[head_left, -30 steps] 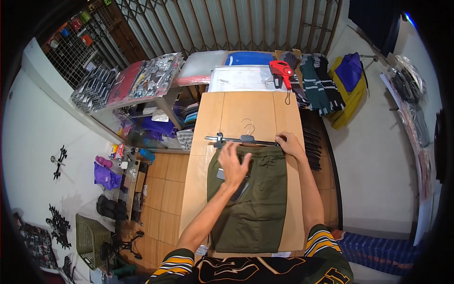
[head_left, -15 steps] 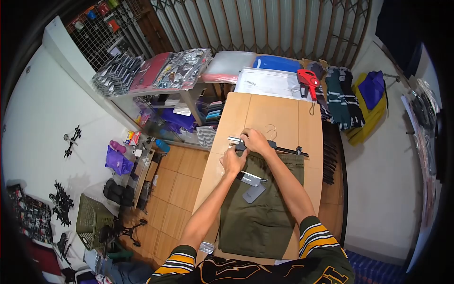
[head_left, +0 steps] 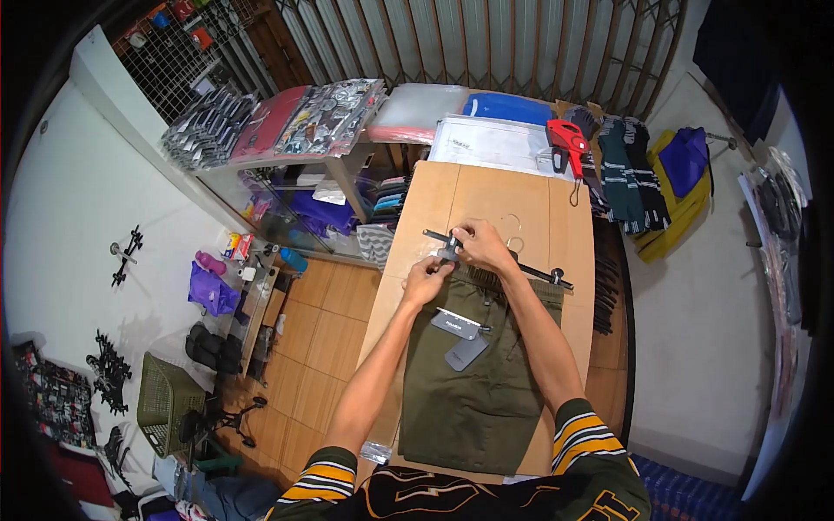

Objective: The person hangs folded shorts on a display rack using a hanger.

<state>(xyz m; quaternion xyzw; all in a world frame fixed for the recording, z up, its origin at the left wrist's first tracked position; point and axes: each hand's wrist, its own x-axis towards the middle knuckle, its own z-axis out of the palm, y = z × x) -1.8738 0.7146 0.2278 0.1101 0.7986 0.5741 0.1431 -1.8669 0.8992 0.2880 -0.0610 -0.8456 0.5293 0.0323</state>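
Observation:
Olive-green shorts [head_left: 469, 391] lie flat on the cardboard-topped table [head_left: 495, 191], waistband away from me. A black clip hanger [head_left: 534, 272] with a metal hook lies across the waistband. At the hanger's left end, my right hand [head_left: 479, 245] pinches the dark clip from above. My left hand [head_left: 427, 280] holds the same clip's lower part by the left corner of the waistband. A dark tag [head_left: 466, 352] and a silvery label [head_left: 458, 324] rest on the front of the shorts. The right-hand clip sits near the other waistband corner.
Beyond the table, a red tag gun [head_left: 566, 143] lies on white packaging [head_left: 495, 148]. Packed garments [head_left: 330, 117] are stacked on the glass counter at the back left. A green basket [head_left: 169, 404] stands at the lower left, and folded dark clothes sit under the table's right side.
The hanger's left end has tilted, and its bar tip now points up and left. My right hand has shifted slightly right and up; my left hand stays close by. The view has shifted a little.

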